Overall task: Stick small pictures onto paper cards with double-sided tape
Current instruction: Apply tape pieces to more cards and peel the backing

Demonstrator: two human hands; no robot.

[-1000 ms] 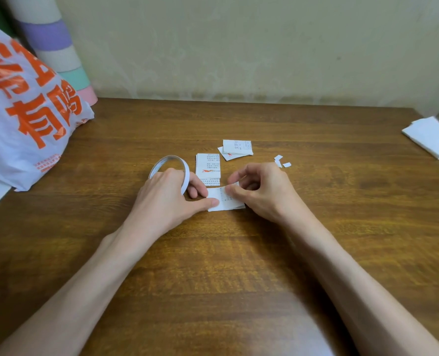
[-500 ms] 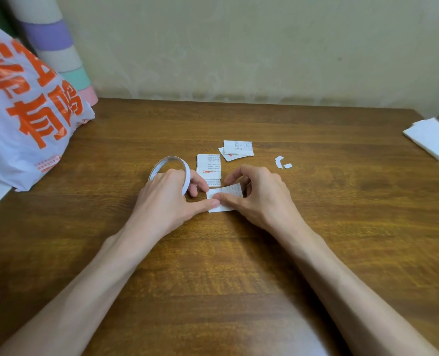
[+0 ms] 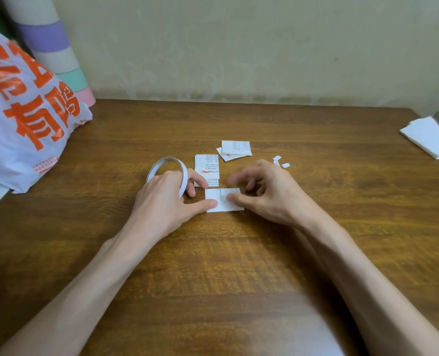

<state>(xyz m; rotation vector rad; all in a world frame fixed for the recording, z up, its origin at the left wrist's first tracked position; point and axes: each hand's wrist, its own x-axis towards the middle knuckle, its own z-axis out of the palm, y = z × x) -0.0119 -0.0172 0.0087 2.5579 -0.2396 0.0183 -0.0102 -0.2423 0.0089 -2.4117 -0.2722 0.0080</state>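
**Paper card (image 3: 224,207) held flat under two thumbs at the middle of the desk**

The card lies flat on the wooden desk (image 3: 226,265), about midway between its left and right edges and well short of the far edge. The left hand (image 3: 167,199) curls its fingers round the ring of double-sided tape (image 3: 165,162), which stands on edge just left of the card, while its thumb presses the card's left end; I take it the roll is gripped this close so that a strip can be drawn straight onto the card. The right hand (image 3: 267,194) lays its thumb on the card's middle, its other fingers loosely bent and blurred above, grasping nothing that I can see; the two thumbs together look meant to stop the light paper sliding.

Just beyond the card a stack of printed slips (image 3: 206,165) sits within easy reach, with two more slips (image 3: 235,149) farther back and torn white scraps (image 3: 281,161) to the right, likely peeled backing; folded white paper (image 3: 431,137) lies at the right edge.

The slips carry fine print and a red mark, too small to read; the white plastic bag (image 3: 25,116) at the left edge shows big orange Chinese characters, one reading 有, the others cut off or creased.
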